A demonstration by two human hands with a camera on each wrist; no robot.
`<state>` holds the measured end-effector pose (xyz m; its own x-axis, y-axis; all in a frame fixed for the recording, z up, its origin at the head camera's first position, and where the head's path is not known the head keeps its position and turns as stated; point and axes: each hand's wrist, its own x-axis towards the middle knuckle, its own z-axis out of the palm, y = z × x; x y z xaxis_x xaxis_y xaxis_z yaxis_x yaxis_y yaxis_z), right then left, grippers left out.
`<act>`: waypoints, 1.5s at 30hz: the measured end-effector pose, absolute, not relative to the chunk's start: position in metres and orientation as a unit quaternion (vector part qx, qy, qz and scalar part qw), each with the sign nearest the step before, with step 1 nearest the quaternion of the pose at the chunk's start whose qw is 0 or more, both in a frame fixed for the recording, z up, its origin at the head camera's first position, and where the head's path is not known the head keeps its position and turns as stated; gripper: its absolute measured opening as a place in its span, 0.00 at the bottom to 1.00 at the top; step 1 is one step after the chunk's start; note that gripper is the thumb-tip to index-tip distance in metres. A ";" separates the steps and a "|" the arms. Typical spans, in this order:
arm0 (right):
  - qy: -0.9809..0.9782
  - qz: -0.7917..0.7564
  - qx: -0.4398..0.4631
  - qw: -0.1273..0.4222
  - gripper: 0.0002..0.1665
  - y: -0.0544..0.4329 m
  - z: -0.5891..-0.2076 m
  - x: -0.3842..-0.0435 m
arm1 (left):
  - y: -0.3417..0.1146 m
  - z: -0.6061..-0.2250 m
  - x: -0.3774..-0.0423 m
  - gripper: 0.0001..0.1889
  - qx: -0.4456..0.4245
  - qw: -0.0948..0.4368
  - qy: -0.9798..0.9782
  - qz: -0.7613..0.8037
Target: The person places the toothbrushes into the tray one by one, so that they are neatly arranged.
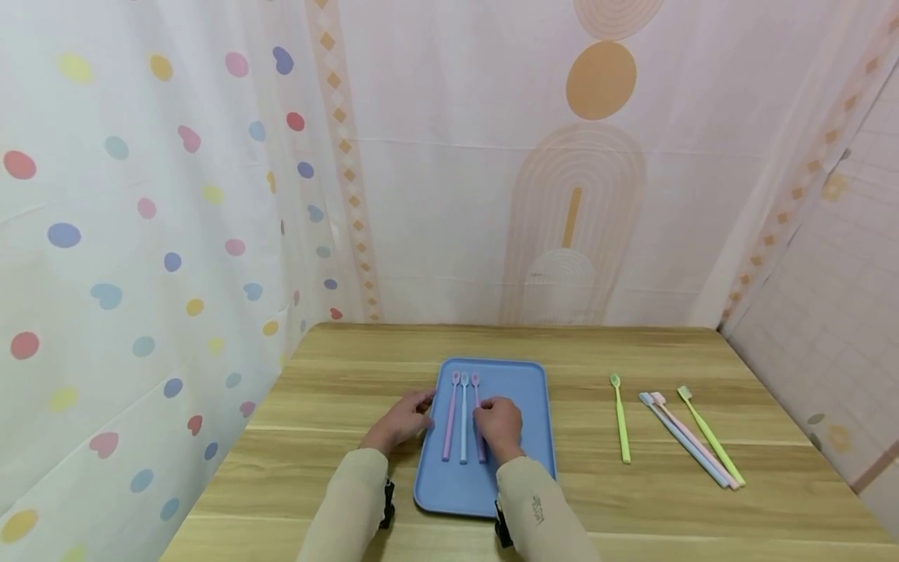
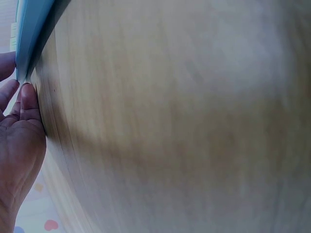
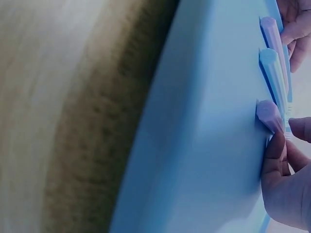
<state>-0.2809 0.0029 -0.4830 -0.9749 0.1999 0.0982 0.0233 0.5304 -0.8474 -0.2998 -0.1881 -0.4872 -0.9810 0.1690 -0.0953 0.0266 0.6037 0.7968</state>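
Observation:
A blue tray (image 1: 460, 496) carries three toothbrushes side by side in the head view: a purple toothbrush (image 1: 450, 421) at left, a light blue toothbrush (image 1: 463, 421) in the middle and another purple toothbrush (image 1: 477, 390) at right. My right hand (image 1: 500, 425) pinches the handle of that right-hand purple one, whose lower end (image 3: 268, 112) shows in the right wrist view. At the tray's left rim, my left hand (image 1: 406, 421) rests with its fingertips against the edge. Loosely bent fingers (image 2: 30, 99) touch the tray's side (image 2: 31, 39) in the left wrist view.
Right of the tray, a yellow-green toothbrush (image 1: 621, 425) lies alone on the wooden table (image 1: 337, 367). Farther right are a blue toothbrush (image 1: 684, 443), a pink toothbrush (image 1: 695, 443) and another yellow-green toothbrush (image 1: 712, 441), close together. Patterned curtains (image 1: 449, 218) hang behind and beside the table.

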 end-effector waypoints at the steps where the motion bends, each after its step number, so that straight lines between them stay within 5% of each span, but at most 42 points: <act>1: -0.870 0.481 -0.062 0.091 0.10 0.004 -0.482 -0.281 | -0.188 -0.487 -0.300 0.33 0.054 0.081 0.891 0.443; 24: -0.862 0.488 -0.049 0.127 0.14 0.041 -0.464 -0.293 | -0.192 -0.492 -0.305 0.34 0.052 0.078 0.889 0.447; 45: -0.868 0.470 -0.093 0.129 0.22 0.134 -0.445 -0.291 | -0.190 -0.492 -0.307 0.34 0.060 0.075 0.889 0.447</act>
